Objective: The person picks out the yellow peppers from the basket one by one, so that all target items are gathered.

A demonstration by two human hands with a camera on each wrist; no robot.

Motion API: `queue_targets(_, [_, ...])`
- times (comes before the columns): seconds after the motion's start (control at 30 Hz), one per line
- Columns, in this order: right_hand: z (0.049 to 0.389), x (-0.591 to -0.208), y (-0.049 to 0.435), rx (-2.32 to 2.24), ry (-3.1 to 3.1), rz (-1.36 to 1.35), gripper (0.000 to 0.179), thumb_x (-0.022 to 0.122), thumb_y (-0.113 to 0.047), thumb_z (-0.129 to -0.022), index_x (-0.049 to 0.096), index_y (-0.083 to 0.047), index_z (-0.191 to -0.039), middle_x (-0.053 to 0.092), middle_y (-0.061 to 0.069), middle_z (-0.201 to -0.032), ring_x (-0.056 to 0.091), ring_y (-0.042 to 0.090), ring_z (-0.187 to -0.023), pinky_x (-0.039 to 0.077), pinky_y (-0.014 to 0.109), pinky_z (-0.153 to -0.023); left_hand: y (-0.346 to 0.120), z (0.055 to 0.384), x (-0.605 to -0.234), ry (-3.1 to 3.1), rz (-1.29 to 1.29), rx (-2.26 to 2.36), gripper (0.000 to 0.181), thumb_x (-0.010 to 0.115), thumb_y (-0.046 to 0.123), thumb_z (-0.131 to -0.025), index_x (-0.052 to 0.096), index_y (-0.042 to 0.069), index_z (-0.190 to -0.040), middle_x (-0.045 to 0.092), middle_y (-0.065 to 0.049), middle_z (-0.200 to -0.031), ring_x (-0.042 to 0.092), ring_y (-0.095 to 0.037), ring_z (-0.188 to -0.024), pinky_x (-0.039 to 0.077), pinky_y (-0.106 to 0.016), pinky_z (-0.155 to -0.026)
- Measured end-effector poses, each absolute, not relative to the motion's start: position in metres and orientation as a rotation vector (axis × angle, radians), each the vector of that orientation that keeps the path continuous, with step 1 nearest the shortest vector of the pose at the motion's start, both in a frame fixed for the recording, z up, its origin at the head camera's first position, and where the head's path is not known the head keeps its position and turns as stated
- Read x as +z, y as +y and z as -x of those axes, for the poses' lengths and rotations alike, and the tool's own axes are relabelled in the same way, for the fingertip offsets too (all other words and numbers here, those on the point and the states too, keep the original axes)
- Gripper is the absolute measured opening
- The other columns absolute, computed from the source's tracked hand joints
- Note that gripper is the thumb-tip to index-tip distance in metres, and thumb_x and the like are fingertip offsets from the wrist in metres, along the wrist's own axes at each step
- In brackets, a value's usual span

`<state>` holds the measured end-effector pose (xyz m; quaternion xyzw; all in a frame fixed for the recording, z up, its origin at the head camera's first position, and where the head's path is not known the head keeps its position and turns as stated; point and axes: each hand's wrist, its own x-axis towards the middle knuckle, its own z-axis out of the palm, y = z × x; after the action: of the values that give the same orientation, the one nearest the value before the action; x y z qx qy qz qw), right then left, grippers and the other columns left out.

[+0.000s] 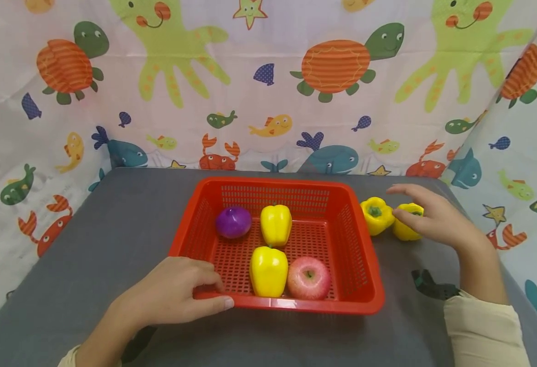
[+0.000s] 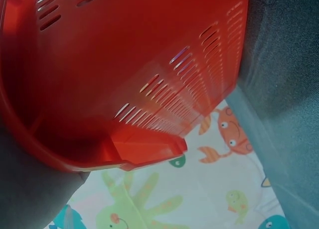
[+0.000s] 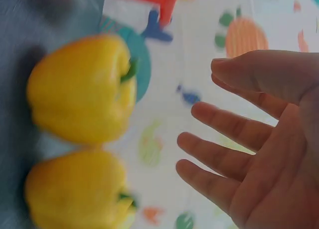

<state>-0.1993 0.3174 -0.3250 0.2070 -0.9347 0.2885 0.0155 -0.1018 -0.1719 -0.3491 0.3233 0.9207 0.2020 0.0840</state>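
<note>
Left hand (image 1: pixel 177 295): gripping the near rim of the red basket (image 1: pixel 365 265), thumb along the lip. Right hand (image 1: pixel 433 219): I am spreading it, holding nothing, over two yellow peppers (image 1: pixel 376 215) on the grey table (image 1: pixel 89 244) beside the basket. Peppers look light, hollow, slick (best cupped round the body). Basket holding two peppers, an apple, a purple onion.

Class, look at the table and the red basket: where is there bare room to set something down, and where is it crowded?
Bare grey table lies left of the red basket, between it and the curtain, and along the front edge between the two arms. Inside the basket, the left front corner and right back corner are free. Crowded: right of the basket, where two yellow peppers sit under the right hand.
</note>
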Motion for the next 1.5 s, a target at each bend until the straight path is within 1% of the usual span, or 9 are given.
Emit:
queue_targets(0.2, [0.198, -0.300, 0.276, 0.814, -2.865, -0.884, 0.044, 0.071, -0.010, -0.092, 0.057, -0.004, -0.133, 0.056, 0.019, -0.135, 0.047, 0.041, -0.126, 0.045, 0.068, -0.089, -0.171, 0.102, -0.348, 2.768, -1.012, 0.583, 0.035, 0.061, 0.064, -0.089, 0.075, 0.032, -0.092, 0.060, 0.025, -0.083, 0.052, 0.004, -0.067, 0.048, -0.023, -0.063])
queue_targets(0.4, [0.199, -0.277, 0.235, 0.762, -2.970, -0.981, 0.041, 0.069, -0.013, -0.094, 0.059, -0.005, -0.132, 0.060, 0.013, -0.130, 0.053, 0.036, -0.122, 0.049, 0.059, -0.090, -0.171, 0.103, -0.350, 2.780, -1.040, 0.572, 0.036, 0.059, 0.065, -0.090, 0.074, 0.032, -0.090, 0.058, 0.026, -0.080, 0.050, 0.003, -0.065, 0.046, -0.023, -0.061])
queue_targets(0.6, [0.206, -0.265, 0.203, 0.665, -3.073, -1.064, 0.035, 0.068, -0.015, -0.094, 0.063, -0.010, -0.127, 0.065, 0.006, -0.122, 0.060, 0.028, -0.111, 0.054, 0.050, -0.086, -0.171, 0.102, -0.350, 2.789, -1.039, 0.561, 0.038, 0.057, 0.066, -0.090, 0.073, 0.032, -0.089, 0.056, 0.026, -0.078, 0.049, 0.003, -0.064, 0.044, -0.022, -0.059])
queue_targets(0.83, [0.221, -0.269, 0.169, 0.530, -3.068, -1.248, 0.033, 0.068, -0.014, -0.094, 0.064, -0.008, -0.126, 0.066, 0.007, -0.122, 0.061, 0.030, -0.112, 0.050, 0.049, -0.093, -0.171, 0.102, -0.348, 2.781, -1.039, 0.567, 0.038, 0.058, 0.065, -0.090, 0.074, 0.031, -0.089, 0.057, 0.025, -0.078, 0.048, 0.002, -0.064, 0.044, -0.023, -0.058])
queue_targets(1.03, [0.230, -0.277, 0.139, 0.399, -3.040, -1.414, 0.027, 0.067, -0.010, -0.092, 0.067, -0.008, -0.119, 0.069, 0.006, -0.117, 0.064, 0.025, -0.104, 0.051, 0.045, -0.092, -0.171, 0.102, -0.350, 2.783, -1.037, 0.563, 0.039, 0.058, 0.066, -0.090, 0.073, 0.030, -0.089, 0.056, 0.024, -0.077, 0.048, 0.002, -0.062, 0.043, -0.023, -0.057])
queue_targets(1.13, [0.234, -0.282, 0.128, 0.374, -3.037, -1.468, 0.027, 0.067, -0.009, -0.091, 0.066, -0.006, -0.119, 0.068, 0.009, -0.116, 0.064, 0.028, -0.104, 0.050, 0.044, -0.092, -0.171, 0.102, -0.351, 2.786, -1.028, 0.555, 0.039, 0.058, 0.066, -0.090, 0.073, 0.031, -0.089, 0.055, 0.024, -0.077, 0.048, 0.002, -0.062, 0.043, -0.023, -0.058])
queue_targets(1.37, [0.244, -0.292, 0.111, 0.275, -3.105, -1.430, 0.029, 0.067, -0.013, -0.094, 0.064, -0.007, -0.122, 0.066, 0.009, -0.118, 0.060, 0.026, -0.101, 0.049, 0.042, -0.091, -0.170, 0.103, -0.353, 2.788, -0.998, 0.541, 0.037, 0.058, 0.066, -0.090, 0.073, 0.032, -0.087, 0.053, 0.025, -0.074, 0.048, 0.002, -0.061, 0.044, -0.023, -0.057])
queue_targets(1.43, [0.247, -0.295, 0.106, 0.245, -3.135, -1.405, 0.029, 0.067, -0.017, -0.095, 0.064, -0.007, -0.122, 0.066, 0.007, -0.113, 0.059, 0.025, -0.096, 0.049, 0.041, -0.088, -0.170, 0.103, -0.353, 2.790, -0.996, 0.540, 0.037, 0.058, 0.066, -0.090, 0.073, 0.032, -0.087, 0.053, 0.025, -0.074, 0.048, 0.002, -0.061, 0.044, -0.022, -0.058])
queue_targets(1.5, [0.249, -0.298, 0.100, 0.199, -3.194, -1.350, 0.033, 0.067, -0.023, -0.096, 0.064, -0.008, -0.125, 0.066, 0.006, -0.113, 0.059, 0.024, -0.096, 0.049, 0.041, -0.089, -0.170, 0.103, -0.353, 2.792, -1.002, 0.541, 0.037, 0.058, 0.066, -0.090, 0.073, 0.032, -0.087, 0.053, 0.025, -0.075, 0.048, 0.002, -0.061, 0.044, -0.022, -0.058])
